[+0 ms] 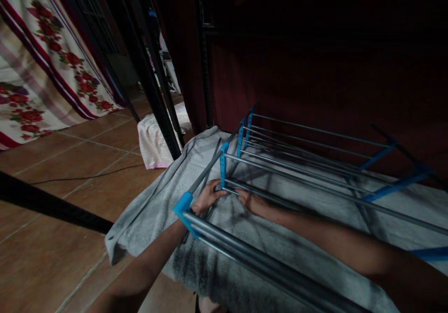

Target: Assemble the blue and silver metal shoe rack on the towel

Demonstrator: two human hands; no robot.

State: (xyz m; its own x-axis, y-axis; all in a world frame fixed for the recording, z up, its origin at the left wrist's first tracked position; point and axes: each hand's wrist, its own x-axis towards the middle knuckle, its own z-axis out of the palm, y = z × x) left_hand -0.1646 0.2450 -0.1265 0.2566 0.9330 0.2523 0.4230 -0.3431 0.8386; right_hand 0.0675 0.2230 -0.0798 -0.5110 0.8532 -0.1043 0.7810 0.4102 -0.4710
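Observation:
A rack of grey metal tubes (297, 170) and blue plastic brackets lies across a grey blanket (168, 196). My left hand (209, 195) reaches under the near side tube, its fingers closed at the lower end of a blue bracket (222, 168). Just to the right, my right hand (248, 199) pinches a thin metal tube (231, 191) that meets the bracket's bottom. Closer to me, a blue corner bracket (184, 205) joins several tubes above my left wrist. More blue brackets (397, 187) are at the rack's far right end.
Dark metal posts (150, 70) stand at the left, with another dark bar (52, 203) low in front. Behind the rack is a dark red panel (297, 79). A floral cloth (45, 66) hangs over the tiled floor (70, 173), where a cable (91, 177) and striped cloth (156, 140) lie.

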